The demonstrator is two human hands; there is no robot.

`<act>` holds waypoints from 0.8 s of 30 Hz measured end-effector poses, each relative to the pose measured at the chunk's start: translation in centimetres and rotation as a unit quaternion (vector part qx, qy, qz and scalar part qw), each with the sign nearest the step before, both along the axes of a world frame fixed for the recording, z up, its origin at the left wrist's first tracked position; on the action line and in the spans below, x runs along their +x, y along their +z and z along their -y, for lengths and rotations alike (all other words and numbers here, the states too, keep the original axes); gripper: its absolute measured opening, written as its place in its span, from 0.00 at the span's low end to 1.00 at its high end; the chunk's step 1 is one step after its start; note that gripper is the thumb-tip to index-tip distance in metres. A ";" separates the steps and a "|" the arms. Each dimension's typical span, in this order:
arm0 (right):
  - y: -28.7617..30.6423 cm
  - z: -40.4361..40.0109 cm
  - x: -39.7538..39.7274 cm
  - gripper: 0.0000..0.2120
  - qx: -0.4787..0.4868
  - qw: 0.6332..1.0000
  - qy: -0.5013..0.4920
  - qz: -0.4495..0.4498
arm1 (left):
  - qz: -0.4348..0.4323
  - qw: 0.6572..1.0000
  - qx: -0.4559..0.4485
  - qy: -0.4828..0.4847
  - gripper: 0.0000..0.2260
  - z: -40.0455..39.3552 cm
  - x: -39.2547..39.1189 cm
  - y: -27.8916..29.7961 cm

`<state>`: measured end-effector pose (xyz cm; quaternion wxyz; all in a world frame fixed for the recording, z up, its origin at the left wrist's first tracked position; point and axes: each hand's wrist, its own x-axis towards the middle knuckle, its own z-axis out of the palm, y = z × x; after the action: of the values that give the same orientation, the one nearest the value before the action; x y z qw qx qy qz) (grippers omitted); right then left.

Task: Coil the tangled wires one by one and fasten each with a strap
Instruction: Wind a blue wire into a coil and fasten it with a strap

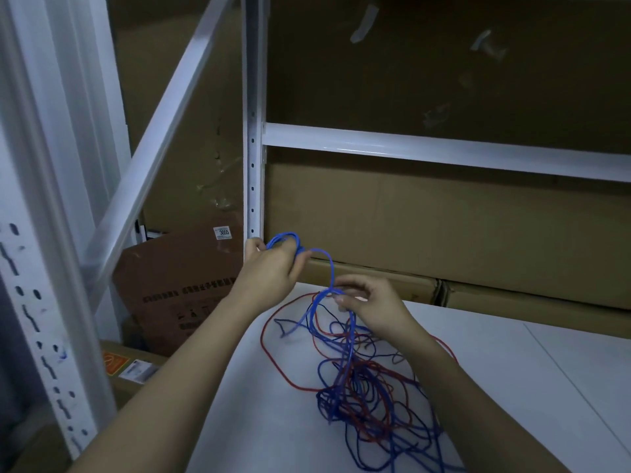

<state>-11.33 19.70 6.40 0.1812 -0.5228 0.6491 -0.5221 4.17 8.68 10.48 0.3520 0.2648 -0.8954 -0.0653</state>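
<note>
My left hand (273, 268) grips a small blue wire coil (283, 241); my right hand (367, 303) pinches its trailing strand above the tangle (368, 390).

blue wire (329, 268): smooth plastic sheath, slight sheen
desk (512, 363): white, smooth, matt
boxes (426, 213): brown matt cardboard
rack (253, 131): white painted metal

Single head-worn view, forward and down, close over white table (512, 387).

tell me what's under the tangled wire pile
The pile of red and blue wires lies on a white tabletop. Nothing else shows through the gaps; any strap beneath the dense middle would be hidden.
</note>
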 end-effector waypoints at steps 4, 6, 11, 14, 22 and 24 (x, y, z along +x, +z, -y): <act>0.1 -0.6 -2.0 0.09 -0.061 0.985 -0.155 0.033 | -0.189 0.979 0.063 0.036 0.14 0.8 -0.3 2.8; -0.5 -0.8 -3.4 0.08 -0.064 0.972 -0.220 0.052 | -0.211 0.976 0.044 0.042 0.15 1.0 0.1 5.2; 0.1 -0.2 -4.3 0.10 0.108 0.973 -0.173 -0.110 | -0.095 0.994 0.004 0.054 0.15 0.1 -0.8 7.1; 2.2 0.0 -2.2 0.12 0.032 0.990 -0.105 -0.084 | -0.083 0.995 -0.002 0.046 0.15 0.1 -1.8 6.4; 3.5 -1.4 1.6 0.07 0.011 0.994 0.086 0.072 | -0.104 0.993 -0.028 0.040 0.15 0.5 -2.9 5.6; 3.8 -1.1 1.8 0.06 -0.017 0.995 0.057 0.081 | -0.128 0.991 -0.009 0.042 0.15 0.5 -2.8 5.7</act>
<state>-9.53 20.77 10.20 0.2534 -0.5179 0.5926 -0.5625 1.36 8.21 16.15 0.4683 0.2886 -0.8317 -0.0754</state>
